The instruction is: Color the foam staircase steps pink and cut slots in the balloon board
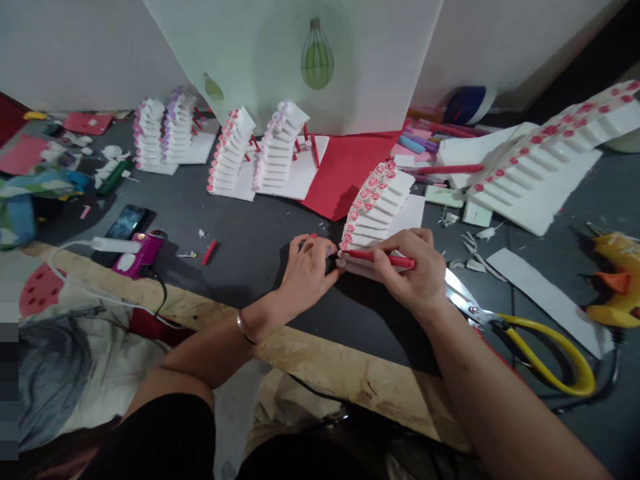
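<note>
My right hand is closed around a red marker, held level with its tip toward the lower left corner of a white paper staircase model edged with pink rosettes. My left hand has its fingers curled and pinched at that same lower corner, holding something small and dark that I cannot make out. The model sits on a white sheet beside a red paper sheet on the dark table.
Several more staircase models stand at the back, a large one at right. Yellow-handled scissors lie by my right wrist, a yellow glue gun at far right. A phone, a magenta device and paper scraps lie left.
</note>
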Motion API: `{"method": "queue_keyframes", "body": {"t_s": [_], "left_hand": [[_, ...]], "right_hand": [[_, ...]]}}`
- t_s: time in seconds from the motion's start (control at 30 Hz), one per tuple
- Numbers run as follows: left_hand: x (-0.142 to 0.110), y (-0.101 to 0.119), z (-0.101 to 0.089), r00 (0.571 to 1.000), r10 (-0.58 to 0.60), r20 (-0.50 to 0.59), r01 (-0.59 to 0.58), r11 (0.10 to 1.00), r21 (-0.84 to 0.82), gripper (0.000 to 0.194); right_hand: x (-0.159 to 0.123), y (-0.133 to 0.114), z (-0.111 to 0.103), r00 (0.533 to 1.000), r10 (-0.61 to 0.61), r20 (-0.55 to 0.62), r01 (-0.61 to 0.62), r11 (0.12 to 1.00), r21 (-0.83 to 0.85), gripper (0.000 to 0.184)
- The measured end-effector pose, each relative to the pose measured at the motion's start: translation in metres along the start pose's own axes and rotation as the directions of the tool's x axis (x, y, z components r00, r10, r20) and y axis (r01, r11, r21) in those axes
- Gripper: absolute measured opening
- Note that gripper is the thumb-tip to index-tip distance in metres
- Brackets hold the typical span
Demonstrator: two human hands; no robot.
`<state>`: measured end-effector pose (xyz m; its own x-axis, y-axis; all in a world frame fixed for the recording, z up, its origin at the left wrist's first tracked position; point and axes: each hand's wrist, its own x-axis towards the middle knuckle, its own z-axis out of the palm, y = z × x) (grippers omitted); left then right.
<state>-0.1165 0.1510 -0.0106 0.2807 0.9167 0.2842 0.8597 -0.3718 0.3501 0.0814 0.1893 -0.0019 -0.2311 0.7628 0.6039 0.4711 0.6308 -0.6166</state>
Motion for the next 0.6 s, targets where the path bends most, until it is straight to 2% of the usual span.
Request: {"method": "queue_keyframes", "body": {"t_s": [0.17, 0.6], "left_hand": [[0.0002, 0.0002, 0.0, 1.0, -0.003, 0.007, 0.003, 1.0, 0.011, 0.03], [0.0007, -0.0003, 0.0004, 1.0, -0.005, 0.011, 0.005, 1.0, 0.015, 0.03]], "right_hand": [[-0.0005, 0.0009, 0.0, 1.0, -0.001, -0.028, 0.001, 1.0, -0.002, 0.017], [0.0, 0.0002, -0.0005, 1.0, -0.02, 0.011, 0.02, 1.0, 0.018, 0.015]]}}
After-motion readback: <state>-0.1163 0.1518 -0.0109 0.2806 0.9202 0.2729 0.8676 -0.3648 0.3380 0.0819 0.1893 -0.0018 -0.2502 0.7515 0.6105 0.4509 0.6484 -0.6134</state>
